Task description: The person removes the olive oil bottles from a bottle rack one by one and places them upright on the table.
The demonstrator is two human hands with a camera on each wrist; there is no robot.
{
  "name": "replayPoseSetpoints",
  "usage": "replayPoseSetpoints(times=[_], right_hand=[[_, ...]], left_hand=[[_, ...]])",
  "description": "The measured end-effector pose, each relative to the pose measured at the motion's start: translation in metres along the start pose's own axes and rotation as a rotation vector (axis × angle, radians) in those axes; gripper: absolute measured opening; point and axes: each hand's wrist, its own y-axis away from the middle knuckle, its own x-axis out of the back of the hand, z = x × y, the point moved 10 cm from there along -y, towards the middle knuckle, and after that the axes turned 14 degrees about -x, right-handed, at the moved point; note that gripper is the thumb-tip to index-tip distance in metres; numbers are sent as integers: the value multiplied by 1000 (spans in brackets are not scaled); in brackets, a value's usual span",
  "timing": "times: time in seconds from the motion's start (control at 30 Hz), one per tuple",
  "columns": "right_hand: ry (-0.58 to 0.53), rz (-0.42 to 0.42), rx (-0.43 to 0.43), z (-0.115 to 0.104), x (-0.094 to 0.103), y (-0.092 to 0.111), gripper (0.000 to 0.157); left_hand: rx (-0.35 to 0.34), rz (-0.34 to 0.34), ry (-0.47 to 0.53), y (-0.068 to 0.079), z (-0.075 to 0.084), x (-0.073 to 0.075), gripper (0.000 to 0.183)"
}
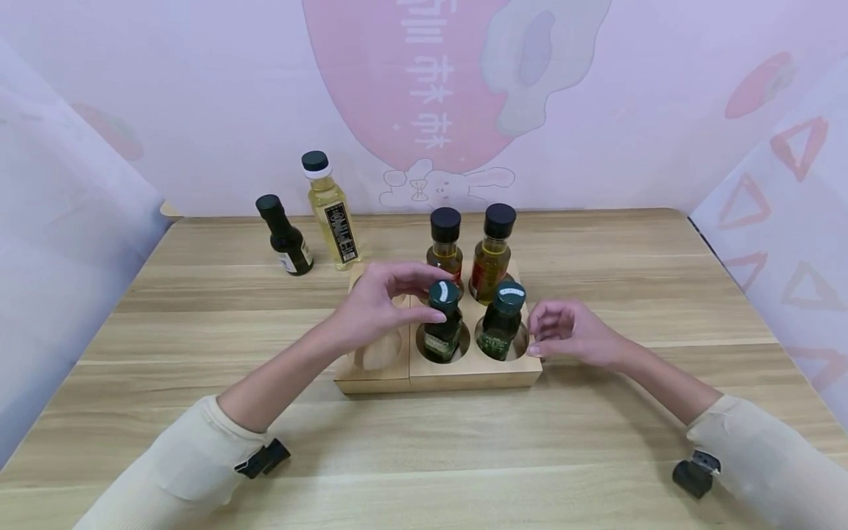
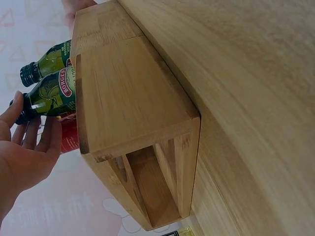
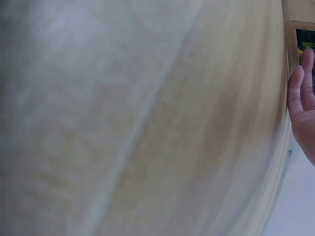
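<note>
My left hand [image 1: 380, 305] pinches a dark green olive oil bottle [image 1: 442, 335] at its cap, thumb on the near side and fingers behind. This bottle stands in a front round hole of a light wooden rack [image 1: 477, 378]; its label reads BORGES in the left wrist view. Just right of it, a second green bottle [image 1: 497, 335] sits in the neighbouring hole. At the rack's right end is my right hand [image 1: 575, 331], fingers loosely bent, fingertips right at the rack's side. In the right wrist view, the right hand [image 3: 306, 115] shows only at the edge.
Two black-capped bottles of yellow oil, one left [image 1: 445, 254] and one right [image 1: 491, 265], stand in the rack's back holes. Beyond the rack's left end, a small dark bottle [image 1: 289, 246] and a tall pale-yellow bottle [image 1: 324, 199] stand on the wooden table [image 1: 199, 324].
</note>
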Motion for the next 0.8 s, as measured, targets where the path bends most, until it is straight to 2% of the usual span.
replayPoseSetpoints(times=[0.33,0.8], right_hand=[[8,5,-2,-3,0,1,20],[14,9,-18,-3,-1,2,21]], left_hand=[[12,14,16,0,3,1,41],[45,91,29,4,-1,3,38]])
